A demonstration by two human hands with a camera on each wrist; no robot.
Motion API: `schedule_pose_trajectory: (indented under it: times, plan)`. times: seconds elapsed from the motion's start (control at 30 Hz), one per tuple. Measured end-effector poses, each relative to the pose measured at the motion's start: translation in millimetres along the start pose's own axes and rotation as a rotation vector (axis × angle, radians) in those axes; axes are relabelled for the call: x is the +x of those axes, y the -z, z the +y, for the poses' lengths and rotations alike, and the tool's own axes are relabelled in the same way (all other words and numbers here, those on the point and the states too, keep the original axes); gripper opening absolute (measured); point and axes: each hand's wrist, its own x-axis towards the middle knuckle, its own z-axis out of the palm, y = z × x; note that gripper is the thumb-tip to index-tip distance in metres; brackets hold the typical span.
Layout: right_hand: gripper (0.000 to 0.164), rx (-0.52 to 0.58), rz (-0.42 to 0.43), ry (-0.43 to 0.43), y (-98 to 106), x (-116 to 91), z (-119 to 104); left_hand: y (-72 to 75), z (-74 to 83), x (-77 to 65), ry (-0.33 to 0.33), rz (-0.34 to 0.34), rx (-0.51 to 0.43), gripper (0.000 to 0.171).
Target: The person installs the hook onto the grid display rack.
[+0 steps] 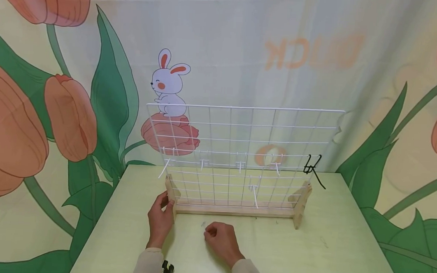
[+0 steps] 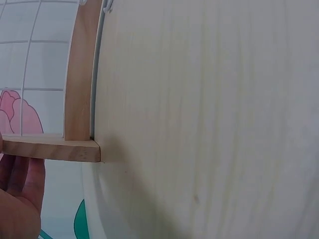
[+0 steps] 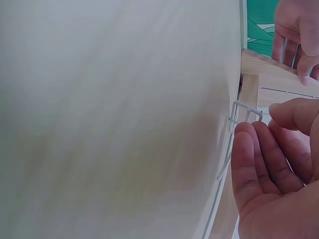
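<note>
A white wire grid panel [image 1: 240, 139] stands upright in a wooden stand [image 1: 233, 213]. My left hand [image 1: 161, 220] grips the stand's left end piece [image 2: 55, 149], fingers behind it and thumb in front. In front of the stand, low over the table, my right hand [image 1: 222, 239] has its fingers curled. A white wire hook [image 3: 246, 110] is pinched at its fingertips, as the right wrist view shows. Several white hooks [image 1: 240, 165] hang along one grid wire, and another white hook [image 1: 254, 192] hangs lower. At the right edge is a black hook [image 1: 311, 168].
The pale table [image 1: 331, 241] extends to both sides of the stand. Behind it hangs a curtain [image 1: 223, 42] printed with tulips and a rabbit. A black clip-like piece [image 1: 168, 269] sits beside the left sleeve [image 1: 148, 265].
</note>
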Motion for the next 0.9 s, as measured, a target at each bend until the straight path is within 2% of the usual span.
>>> schedule_pose_trajectory:
  times: [0.13, 0.27, 0.37, 0.47, 0.6, 0.73, 0.9]
  plan:
    - [0.009, 0.015, -0.012, 0.007, 0.0, -0.9, -0.3, 0.0, 1.1, 1.0, -0.005, -0.002, 0.0, 0.038]
    - [0.003, 0.005, 0.025, 0.011, 3.4, -0.3, 1.2, 0.2, 1.7, 0.8, 0.0, -0.002, 0.006, 0.038]
    - [0.003, -0.024, 0.065, 0.016, 7.7, 2.9, 3.2, 0.3, 1.6, 0.4, 0.008, -0.003, 0.012, 0.037]
    - [0.005, -0.099, 0.078, 0.054, 11.3, 7.7, 5.7, 0.4, 1.8, 0.2, 0.011, -0.002, 0.013, 0.037]
    - [0.008, -0.191, 0.04, 0.108, 12.8, 13.4, 9.8, 0.8, 2.4, -0.1, 0.012, -0.002, 0.002, 0.037]
    - [0.01, -0.21, -0.005, 0.137, 11.8, 17.2, 12.3, 1.1, 1.4, -0.1, 0.012, -0.004, -0.005, 0.037]
    - [0.012, -0.215, -0.056, 0.131, 10.6, 22.0, 14.1, 0.6, 0.4, -0.2, 0.01, -0.002, -0.008, 0.037]
